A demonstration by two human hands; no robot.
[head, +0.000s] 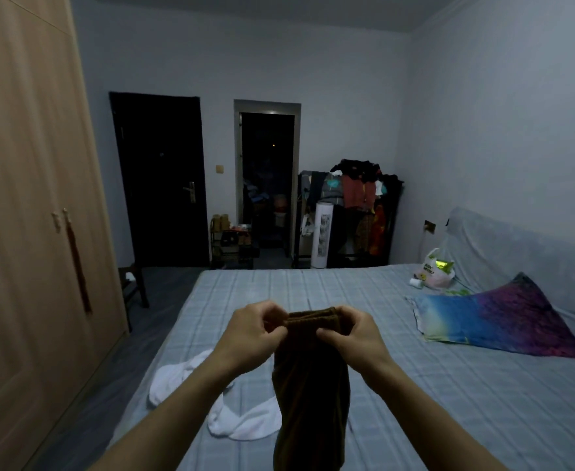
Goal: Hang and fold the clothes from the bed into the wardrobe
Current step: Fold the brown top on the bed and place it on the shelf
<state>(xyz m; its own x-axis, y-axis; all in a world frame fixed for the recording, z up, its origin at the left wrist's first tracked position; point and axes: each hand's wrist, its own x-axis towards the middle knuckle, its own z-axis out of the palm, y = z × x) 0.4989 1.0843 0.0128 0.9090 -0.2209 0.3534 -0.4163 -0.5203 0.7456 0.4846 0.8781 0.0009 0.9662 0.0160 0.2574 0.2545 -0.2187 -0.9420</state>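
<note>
I hold a dark brown ribbed garment (311, 396) up over the bed (432, 402); it hangs down between my forearms. My left hand (254, 329) pinches its top edge on the left, and my right hand (350, 336) pinches the same edge on the right. A white garment (245, 424) lies crumpled on the bed's near left side, below my left forearm. The light wooden wardrobe (24, 198) fills the left of the view with its doors closed.
A blue and purple pillow (496, 322) lies on the right of the bed, with a plastic bag (434, 270) behind it. A loaded clothes rack (357, 205) and white tower fan (323, 239) stand beyond the bed. A dark stool (133, 287) sits by the wardrobe.
</note>
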